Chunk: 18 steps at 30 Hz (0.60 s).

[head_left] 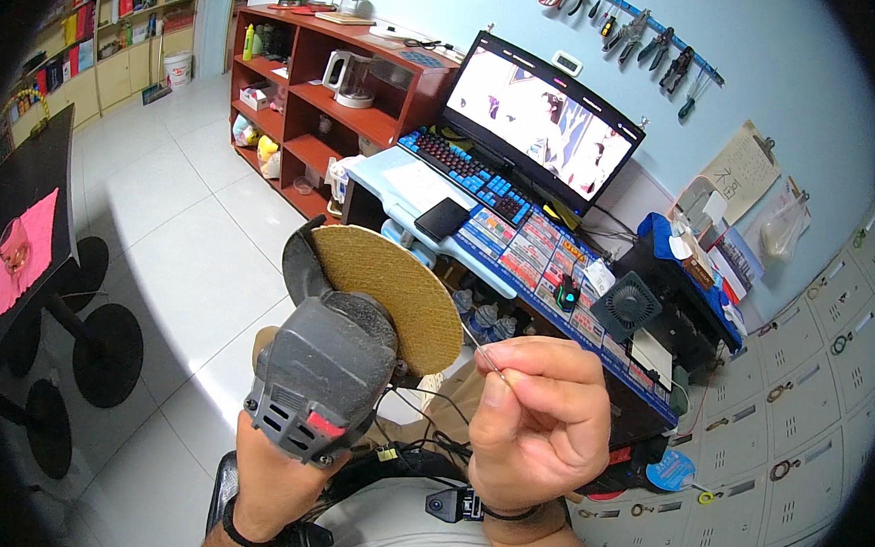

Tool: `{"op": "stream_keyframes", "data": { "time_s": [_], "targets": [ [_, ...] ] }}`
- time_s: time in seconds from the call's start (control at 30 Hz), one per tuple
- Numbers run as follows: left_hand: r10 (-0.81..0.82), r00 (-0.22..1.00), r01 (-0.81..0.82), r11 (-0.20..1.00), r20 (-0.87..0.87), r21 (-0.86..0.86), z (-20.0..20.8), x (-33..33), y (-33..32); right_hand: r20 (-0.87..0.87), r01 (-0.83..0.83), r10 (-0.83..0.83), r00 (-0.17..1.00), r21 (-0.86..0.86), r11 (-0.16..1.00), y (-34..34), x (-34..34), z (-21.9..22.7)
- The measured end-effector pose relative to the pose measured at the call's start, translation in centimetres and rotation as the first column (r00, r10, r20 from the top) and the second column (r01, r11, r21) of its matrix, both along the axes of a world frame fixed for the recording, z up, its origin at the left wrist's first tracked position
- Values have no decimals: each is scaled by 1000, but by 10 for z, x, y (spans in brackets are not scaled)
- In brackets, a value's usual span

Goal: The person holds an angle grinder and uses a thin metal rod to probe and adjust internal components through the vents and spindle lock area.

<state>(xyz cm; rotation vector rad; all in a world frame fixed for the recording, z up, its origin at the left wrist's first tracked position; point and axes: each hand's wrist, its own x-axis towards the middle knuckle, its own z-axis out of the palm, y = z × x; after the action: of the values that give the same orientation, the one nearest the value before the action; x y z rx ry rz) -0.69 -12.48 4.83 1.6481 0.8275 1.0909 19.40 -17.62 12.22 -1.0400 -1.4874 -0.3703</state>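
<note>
My left hand (280,469) is wrapped round the body of a black angle grinder (324,367), held up in front of me. A tan abrasive disc (387,280) sits on the grinder, with a dark guard (305,265) curved round its left side. Close to the disc's right edge, my right hand (554,421) pinches a thin metal needle-like rod (483,353) between thumb and fingertips. The rod's far tip points at the disc rim; whether the two touch I cannot tell. Most of my left fingers are hidden behind the grinder.
Beyond my hands stands a desk with a monitor (542,114), a keyboard (479,176), a phone (442,219) and a small fan (628,307). Black cables (428,435) hang below the grinder. Grey lockers (801,396) line the right; a black table (36,209) stands left.
</note>
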Motion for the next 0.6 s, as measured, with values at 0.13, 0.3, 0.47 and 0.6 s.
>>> {"op": "stream_keyframes", "data": {
  "time_s": [0.13,0.3,0.47,0.6],
  "targets": [
    [18,998,-18,1000,-61,-7,10,2,-1,78,42,-41,996,-9,999,0,-2,1],
    [1,1000,-2,999,-7,-37,15,5,-2,100,33,-34,994,9,999,8,-3,-1],
    [7,1000,-6,998,16,-56,15,6,0,113,58,-56,992,-12,998,-3,-11,1],
    [31,1000,-31,999,-2,-12,5,3,2,116,55,-52,992,-23,998,-5,-9,2]
  ]
}}
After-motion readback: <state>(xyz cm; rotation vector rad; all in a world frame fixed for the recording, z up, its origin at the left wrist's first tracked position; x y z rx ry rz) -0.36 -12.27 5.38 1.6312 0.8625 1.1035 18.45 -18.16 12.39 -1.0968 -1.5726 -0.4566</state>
